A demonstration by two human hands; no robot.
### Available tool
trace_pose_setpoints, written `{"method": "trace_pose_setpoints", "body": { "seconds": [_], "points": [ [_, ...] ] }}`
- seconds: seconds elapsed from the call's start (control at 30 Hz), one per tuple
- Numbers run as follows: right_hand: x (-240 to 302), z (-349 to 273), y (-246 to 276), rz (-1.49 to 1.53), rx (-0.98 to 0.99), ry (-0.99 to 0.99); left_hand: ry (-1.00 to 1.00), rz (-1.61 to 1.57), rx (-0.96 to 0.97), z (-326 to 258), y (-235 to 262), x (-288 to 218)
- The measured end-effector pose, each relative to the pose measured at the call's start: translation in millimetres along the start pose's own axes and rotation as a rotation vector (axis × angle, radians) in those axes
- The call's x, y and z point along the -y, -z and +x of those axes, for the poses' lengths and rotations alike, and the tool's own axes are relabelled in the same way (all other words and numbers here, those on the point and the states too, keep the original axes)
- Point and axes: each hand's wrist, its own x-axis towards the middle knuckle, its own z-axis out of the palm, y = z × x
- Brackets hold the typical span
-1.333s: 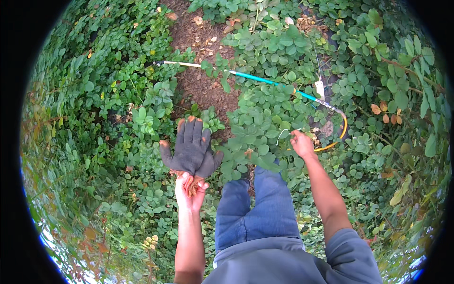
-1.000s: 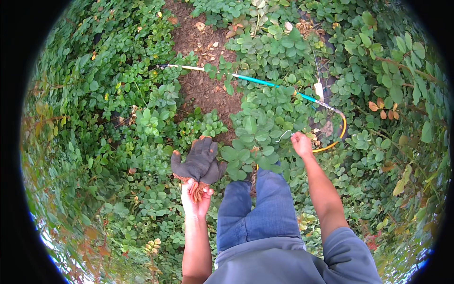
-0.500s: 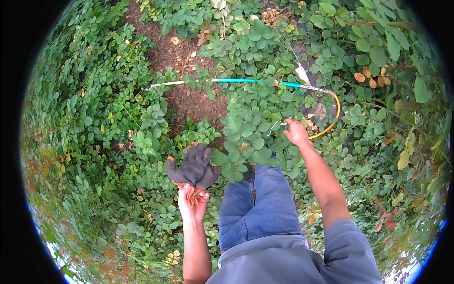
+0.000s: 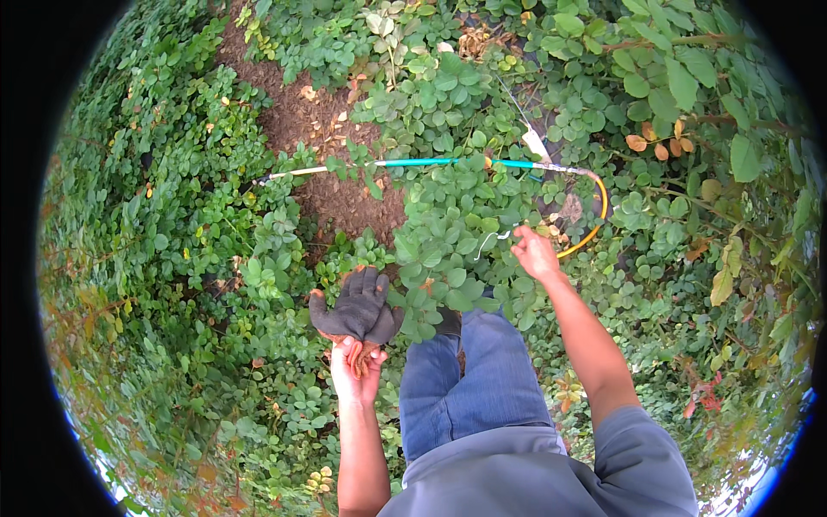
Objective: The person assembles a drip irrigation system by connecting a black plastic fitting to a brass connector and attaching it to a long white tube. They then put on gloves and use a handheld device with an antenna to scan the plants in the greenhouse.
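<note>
My left hand (image 4: 355, 376) is closed on the bunched orange-brown cuff of a work glove (image 4: 360, 308). The glove's dark grey coated fingers point away from me; I cannot tell whether a second one lies under it. Over the leaves to the right, my right hand (image 4: 536, 255) pinches the end of a thin, curled white strand (image 4: 493, 240), string or wire. Just beyond that hand lies a long thin wand (image 4: 419, 162), teal with a pale tip at the left. A yellow hose (image 4: 604, 203) curves from its right end back towards the hand, partly behind leaves.
Dense leafy bushes (image 4: 189, 215) surround me on all sides. A strip of brown soil (image 4: 349, 207) with dry leaves runs ahead, left of centre. A white tag-like piece (image 4: 535, 143) on a thin rod stands near the wand's right end. My jeans-clad legs (image 4: 478, 379) are among the plants.
The white strand has shifted slightly with my right hand and hangs in a different curl. My left hand still holds the glove, now a little lower. The whole view has shifted slightly.
</note>
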Motion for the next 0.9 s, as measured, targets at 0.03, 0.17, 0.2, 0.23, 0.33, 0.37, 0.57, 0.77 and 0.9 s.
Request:
{"method": "trace_pose_setpoints", "body": {
  "seconds": [0.03,0.17,0.2,0.23,0.33,0.37,0.57,0.77,0.9],
  "points": [
    [0.3,8.0,-3.1,-0.08,-0.002,-0.016,0.008,0.002,0.003,-0.4,-4.8,1.3],
    [3.2,37.1,-38.1,-0.268,-0.026,-0.056,-0.01,0.108,0.044,-11.6,-5.4,-0.4],
    [-8.5,44.3,-45.4,-0.231,-0.057,-0.054,-0.04,0.135,0.026,-13.2,-5.3,1.1],
    [-21.4,48.6,-51.2,-0.195,-0.089,-0.054,-0.039,0.138,0.023,-13.1,-4.9,0.1],
    [-30.7,39.6,-49.2,0.035,-0.091,-0.01,-0.057,0.11,-0.005,-17.5,-0.5,0.5],
    [-30.1,32.3,-46.4,0.068,-0.098,0.015,-0.062,0.101,-0.014,-18.0,0.1,0.3],
    [-0.3,24.6,-52.2,-0.192,-0.076,-0.066,-0.026,0.005,-0.034,-17.1,12.0,6.9],
    [-13.5,29.7,-54.0,0.04,-0.144,-0.013,-0.091,0.095,0.036,-31.4,5.4,6.8],
    [-9.1,-22.1,-15.4,0.842,0.035,0.088,-0.095,0.07,0.028,-31.9,10.5,7.8]
  ]
}}
